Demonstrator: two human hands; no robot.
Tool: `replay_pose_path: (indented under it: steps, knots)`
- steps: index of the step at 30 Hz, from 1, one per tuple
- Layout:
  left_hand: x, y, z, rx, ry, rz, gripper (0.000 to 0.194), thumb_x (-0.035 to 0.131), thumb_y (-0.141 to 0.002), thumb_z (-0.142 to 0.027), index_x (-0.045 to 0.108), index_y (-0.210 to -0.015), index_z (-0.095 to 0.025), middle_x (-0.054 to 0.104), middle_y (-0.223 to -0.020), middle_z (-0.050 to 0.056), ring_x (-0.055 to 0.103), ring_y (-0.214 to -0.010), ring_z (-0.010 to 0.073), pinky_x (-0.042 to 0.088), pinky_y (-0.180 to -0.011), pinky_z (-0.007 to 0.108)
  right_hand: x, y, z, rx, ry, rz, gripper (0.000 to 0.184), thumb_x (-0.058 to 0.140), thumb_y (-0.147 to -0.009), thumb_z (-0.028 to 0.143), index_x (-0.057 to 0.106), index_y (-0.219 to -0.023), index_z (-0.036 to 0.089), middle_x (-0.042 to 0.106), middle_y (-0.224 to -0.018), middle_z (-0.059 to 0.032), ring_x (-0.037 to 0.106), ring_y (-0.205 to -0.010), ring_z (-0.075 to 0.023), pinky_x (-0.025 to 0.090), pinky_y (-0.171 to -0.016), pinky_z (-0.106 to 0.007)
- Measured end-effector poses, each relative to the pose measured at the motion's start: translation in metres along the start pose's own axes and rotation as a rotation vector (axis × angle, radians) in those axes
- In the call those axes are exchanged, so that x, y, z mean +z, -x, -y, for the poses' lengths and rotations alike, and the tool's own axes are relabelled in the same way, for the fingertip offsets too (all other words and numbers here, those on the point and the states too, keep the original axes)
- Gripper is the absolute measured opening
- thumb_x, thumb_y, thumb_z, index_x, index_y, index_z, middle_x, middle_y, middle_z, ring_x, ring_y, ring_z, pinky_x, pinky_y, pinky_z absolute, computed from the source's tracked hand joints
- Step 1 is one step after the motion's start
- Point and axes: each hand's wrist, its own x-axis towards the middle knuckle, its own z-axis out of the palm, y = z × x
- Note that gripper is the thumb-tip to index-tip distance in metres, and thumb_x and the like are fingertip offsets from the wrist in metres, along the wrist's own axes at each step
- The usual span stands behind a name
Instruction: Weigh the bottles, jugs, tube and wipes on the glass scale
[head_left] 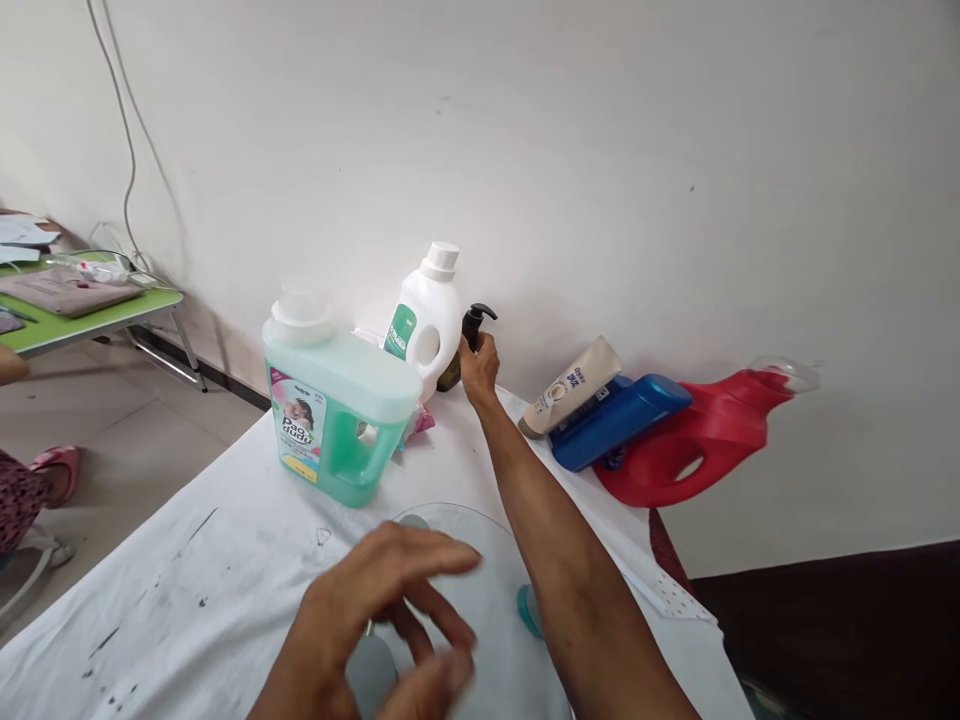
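Observation:
My right hand (480,365) reaches to the back of the table, its fingers wrapped round a dark pump bottle (472,322). Most of that bottle's body is hidden behind the hand and a white detergent jug (431,300). In the foreground my left hand (390,610) hangs with curved fingers apart and nothing in them. Below it lies a clear round glass plate (487,570) with teal round pads, one being a teal pad (529,612) beside my right forearm. A large green detergent jug (341,400) stands upright to the left of my right hand.
To the right, a beige tube (571,388), a blue bottle (622,422) and a red jug (697,440) lean against the wall. A pink packet (420,424) lies behind the green jug. A white cloth (187,590) covers the table. Another person's foot (60,475) shows at left, near a green side table (90,310).

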Motion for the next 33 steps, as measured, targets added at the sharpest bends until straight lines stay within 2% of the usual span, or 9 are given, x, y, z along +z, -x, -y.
replay_pose_path:
  steps: [3,5,12,15,19,23,26,29,33]
  knots:
    - [0.004,-0.037,0.0,0.042,-0.04,-0.036,0.034,0.062,-0.102,-0.022,0.07,-0.132,-0.036,0.075,-0.116,0.005,0.074,-0.089,0.0169,0.064,-0.075,0.029,0.006,-0.006,-0.001,0.035,-0.011,0.009,0.044,0.062,-0.086,0.048,0.06,-0.118,0.018,0.071,-0.123,-0.0171,0.064,-0.113,-0.0293,0.047,-0.103,-0.043]
    - [0.012,-0.048,0.009,0.082,-0.05,-0.061,0.03,0.06,-0.102,-0.017,0.072,-0.124,-0.033,0.075,-0.109,0.003,0.072,-0.087,0.015,0.062,-0.074,0.026,0.005,-0.008,0.001,0.048,-0.012,0.014,0.042,0.064,-0.084,0.045,0.061,-0.115,0.018,0.072,-0.119,-0.0171,0.065,-0.11,-0.0301,0.047,-0.101,-0.043]
    - [0.027,-0.042,0.052,0.107,-0.106,-0.06,0.023,0.054,-0.105,-0.017,0.071,-0.118,-0.027,0.073,-0.109,0.005,0.071,-0.1,0.0176,0.059,-0.084,0.03,-0.015,0.002,0.01,0.034,-0.015,-0.017,0.035,0.069,-0.079,0.043,0.065,-0.103,0.018,0.075,-0.11,-0.0175,0.066,-0.104,-0.0317,0.048,-0.098,-0.043]
    - [0.023,-0.038,0.063,0.11,-0.209,-0.088,0.022,0.053,-0.106,-0.02,0.07,-0.118,-0.025,0.073,-0.111,0.007,0.071,-0.105,0.0199,0.06,-0.089,0.033,-0.038,0.013,0.014,0.022,-0.011,-0.077,0.035,0.068,-0.079,0.043,0.065,-0.103,0.018,0.075,-0.114,-0.0183,0.066,-0.106,-0.0317,0.047,-0.102,-0.047]
    - [0.02,-0.036,0.078,0.1,-0.362,-0.104,0.024,0.052,-0.108,-0.025,0.066,-0.127,-0.024,0.072,-0.122,0.009,0.069,-0.115,0.0242,0.058,-0.101,0.042,-0.093,0.033,0.027,-0.037,-0.013,-0.115,0.04,0.07,-0.079,0.05,0.066,-0.105,0.02,0.076,-0.112,-0.0123,0.066,-0.105,-0.0295,0.049,-0.102,-0.047]
    - [0.022,-0.033,0.095,0.071,-0.464,-0.106,0.032,0.051,-0.108,-0.031,0.06,-0.138,-0.022,0.067,-0.133,0.013,0.063,-0.126,0.0288,0.055,-0.109,0.05,-0.159,0.079,0.046,-0.12,-0.094,-0.056,0.044,0.077,-0.08,0.058,0.071,-0.103,0.022,0.077,-0.103,-0.0089,0.07,-0.099,-0.029,0.052,-0.097,-0.048]
    - [0.023,-0.03,0.103,0.083,-0.479,-0.077,0.034,0.05,-0.108,-0.032,0.059,-0.138,-0.02,0.065,-0.135,0.015,0.062,-0.129,0.0303,0.053,-0.112,0.053,-0.198,0.132,0.057,-0.084,-0.163,0.003,0.04,0.083,-0.079,0.055,0.075,-0.103,0.025,0.078,-0.106,-0.0093,0.072,-0.102,-0.0297,0.053,-0.098,-0.049]
    - [0.025,-0.028,0.106,0.103,-0.452,-0.02,0.036,0.048,-0.108,-0.034,0.057,-0.14,-0.019,0.061,-0.14,0.016,0.059,-0.134,0.0302,0.05,-0.116,0.052,-0.22,0.188,0.063,0.006,-0.192,0.073,0.039,0.086,-0.077,0.053,0.076,-0.104,0.026,0.079,-0.109,-0.0089,0.073,-0.105,-0.031,0.056,-0.097,-0.05]
    - [0.027,-0.025,0.108,0.033,-0.433,0.045,0.04,0.049,-0.106,-0.036,0.056,-0.14,-0.017,0.059,-0.143,0.018,0.056,-0.138,0.0326,0.045,-0.119,0.056,-0.232,0.245,0.07,0.115,-0.208,0.196,0.044,0.085,-0.078,0.055,0.075,-0.106,0.022,0.079,-0.107,-0.0073,0.073,-0.101,-0.0286,0.06,-0.09,-0.047]
